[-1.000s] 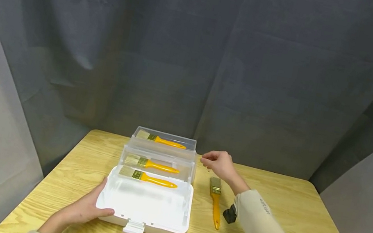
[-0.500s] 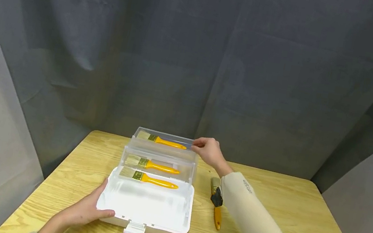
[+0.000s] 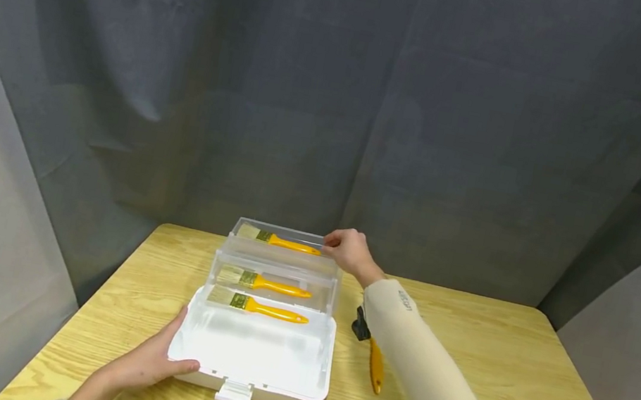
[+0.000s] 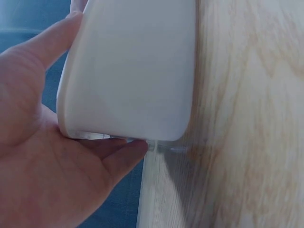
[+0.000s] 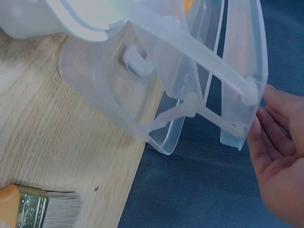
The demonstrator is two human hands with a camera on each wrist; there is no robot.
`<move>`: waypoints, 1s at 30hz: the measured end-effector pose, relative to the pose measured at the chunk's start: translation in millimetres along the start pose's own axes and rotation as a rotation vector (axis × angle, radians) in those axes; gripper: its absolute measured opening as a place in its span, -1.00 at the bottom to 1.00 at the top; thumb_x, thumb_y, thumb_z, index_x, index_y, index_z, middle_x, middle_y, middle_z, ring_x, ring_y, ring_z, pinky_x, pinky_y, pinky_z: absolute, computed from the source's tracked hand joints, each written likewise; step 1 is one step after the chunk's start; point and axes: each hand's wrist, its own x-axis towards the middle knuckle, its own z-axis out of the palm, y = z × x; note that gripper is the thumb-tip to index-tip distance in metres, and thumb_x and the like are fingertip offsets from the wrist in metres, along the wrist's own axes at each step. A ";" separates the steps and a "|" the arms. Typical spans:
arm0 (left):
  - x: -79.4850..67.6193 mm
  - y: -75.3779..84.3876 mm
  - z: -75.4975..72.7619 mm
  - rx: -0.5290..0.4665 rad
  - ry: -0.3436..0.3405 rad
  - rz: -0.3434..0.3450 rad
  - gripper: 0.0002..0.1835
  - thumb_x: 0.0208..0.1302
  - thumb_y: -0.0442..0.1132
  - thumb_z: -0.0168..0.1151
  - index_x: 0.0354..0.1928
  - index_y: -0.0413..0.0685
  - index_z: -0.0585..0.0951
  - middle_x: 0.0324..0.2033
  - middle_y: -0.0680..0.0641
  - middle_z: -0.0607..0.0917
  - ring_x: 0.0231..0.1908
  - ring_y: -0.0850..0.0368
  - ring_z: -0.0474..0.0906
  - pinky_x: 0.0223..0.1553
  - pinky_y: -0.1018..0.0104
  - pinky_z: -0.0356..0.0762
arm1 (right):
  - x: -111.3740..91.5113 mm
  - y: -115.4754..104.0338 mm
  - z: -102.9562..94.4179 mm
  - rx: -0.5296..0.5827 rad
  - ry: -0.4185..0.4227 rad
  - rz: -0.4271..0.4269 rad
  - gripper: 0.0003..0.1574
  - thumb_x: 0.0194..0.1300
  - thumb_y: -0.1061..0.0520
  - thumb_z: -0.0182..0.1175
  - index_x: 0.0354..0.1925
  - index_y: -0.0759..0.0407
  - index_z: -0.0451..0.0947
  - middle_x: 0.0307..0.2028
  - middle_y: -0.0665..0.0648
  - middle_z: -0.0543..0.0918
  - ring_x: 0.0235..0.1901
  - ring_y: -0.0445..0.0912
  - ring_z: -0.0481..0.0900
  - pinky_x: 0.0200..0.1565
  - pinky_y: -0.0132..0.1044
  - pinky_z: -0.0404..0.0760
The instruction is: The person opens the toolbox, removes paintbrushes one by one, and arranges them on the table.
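Observation:
A white storage box (image 3: 254,356) stands unfolded, with clear tiered trays rising behind its base. My left hand (image 3: 147,359) grips the base's left side, thumb at the front corner; the left wrist view has the hand (image 4: 42,156) curled about the box end (image 4: 133,71). At the right end of the top tray (image 3: 284,258), my right hand (image 3: 352,252) pinches the tray's edge (image 5: 254,109) between thumb and fingers. One yellow-handled paintbrush (image 3: 293,245) lies in that top tray. Lower down are a second paintbrush (image 3: 282,288) and a third paintbrush (image 3: 275,312).
Right of the box, another paintbrush (image 3: 375,367) lies on the wooden table (image 3: 496,374), partly hidden by my right sleeve; its bristles show in the right wrist view (image 5: 61,209). A latch (image 3: 234,393) juts from the box front. A dark curtain (image 3: 465,147) hangs behind.
My right hand has moved left and away from me, from beside the box to the top tray's right end. The left hand keeps its grip on the box.

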 end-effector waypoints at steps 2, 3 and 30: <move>-0.6 0.2 0.3 -0.001 -0.004 -0.002 0.23 0.08 0.02 0.40 0.42 -0.38 -0.30 0.41 -0.38 -0.24 0.38 -0.26 -0.28 0.31 -0.12 -0.24 | 1.6 -0.9 2.6 -0.016 -0.002 0.022 -0.70 0.18 0.20 0.32 -0.11 0.29 0.67 -0.26 0.14 0.71 -0.26 -0.03 0.64 -0.22 -0.25 0.62; -0.8 0.4 0.4 -0.002 -0.004 0.000 0.23 0.08 0.01 0.40 0.43 -0.37 -0.29 0.41 -0.38 -0.24 0.39 -0.26 -0.28 0.31 -0.12 -0.24 | 2.3 -1.5 3.9 -0.025 -0.004 0.030 -0.70 0.18 0.19 0.33 -0.11 0.29 0.67 -0.25 0.14 0.71 -0.25 -0.03 0.64 -0.21 -0.24 0.61; -1.5 6.5 2.7 -0.009 -0.019 0.012 0.21 0.11 0.02 0.37 0.44 -0.33 -0.30 0.42 -0.36 -0.24 0.39 -0.27 -0.27 0.30 -0.15 -0.24 | 0.1 -9.2 16.5 -0.135 -0.138 -0.062 -0.69 0.19 0.30 0.24 -0.06 0.23 0.66 -0.18 0.14 0.69 -0.17 -0.04 0.61 -0.07 -0.19 0.57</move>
